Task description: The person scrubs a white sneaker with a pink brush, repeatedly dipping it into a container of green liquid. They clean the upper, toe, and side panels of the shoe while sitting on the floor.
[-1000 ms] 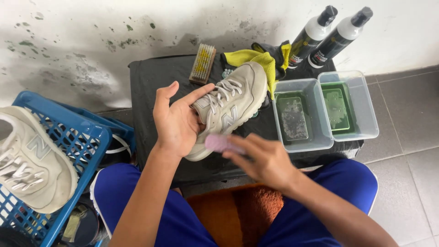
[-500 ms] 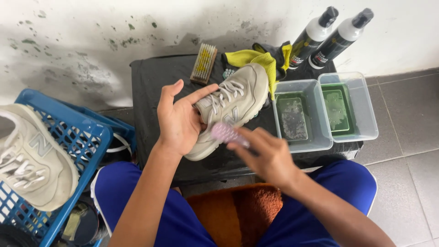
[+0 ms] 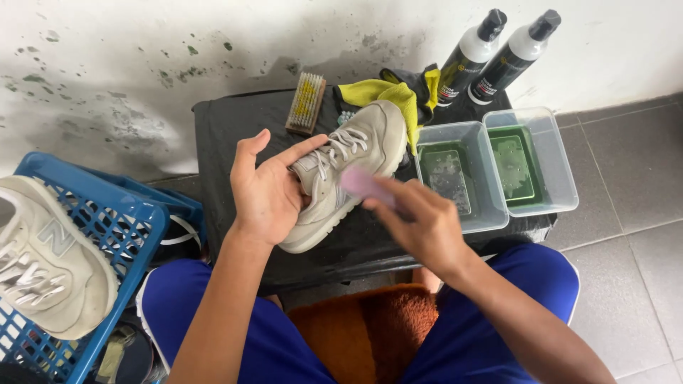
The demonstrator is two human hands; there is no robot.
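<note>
Left hand (image 3: pixel 267 192) is cupping the beige sneaker (image 3: pixel 348 167) over the black table (image 3: pixel 228 121), fingers spread around its near side. Right hand (image 3: pixel 427 224) is clamped on a pink brush (image 3: pixel 363 183), working the sneaker's side. Judgement: keep strokes short, pressure light, sneaker braced firmly.

This looks like an informal shoe-cleaning spot on a tiled floor against a stained, mould-flecked white wall (image 3: pixel 107 78). A low black-covered table (image 3: pixel 228 135) carries two cleaner bottles (image 3: pixel 498 53), two clear tubs of water (image 3: pixel 498 167), a wooden brush (image 3: pixel 306 103) and a yellow cloth (image 3: pixel 388 96), while a blue crate (image 3: pixel 107 213) holds another sneaker (image 3: pixel 50 263).
</note>
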